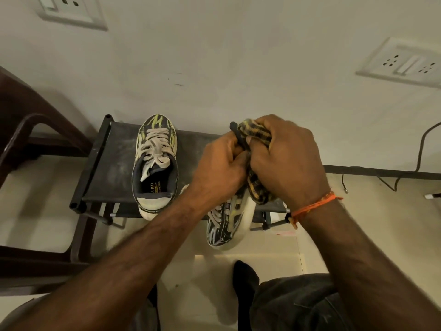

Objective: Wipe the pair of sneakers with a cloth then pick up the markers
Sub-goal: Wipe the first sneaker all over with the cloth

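Gripping a sneaker (226, 220) heel-up, left hand (218, 167) fingers curled, right hand (286, 158) fingers bunched round checked cloth (256, 132)

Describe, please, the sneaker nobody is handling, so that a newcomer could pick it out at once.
Start at the low black rack standing against the pale wall. The untouched sneaker sits upright on the rack's left half, toe to the wall, heel overhanging the front edge. Unlike the other sneaker, which is tilted beneath the hands, it lies level and its dark inside shows.
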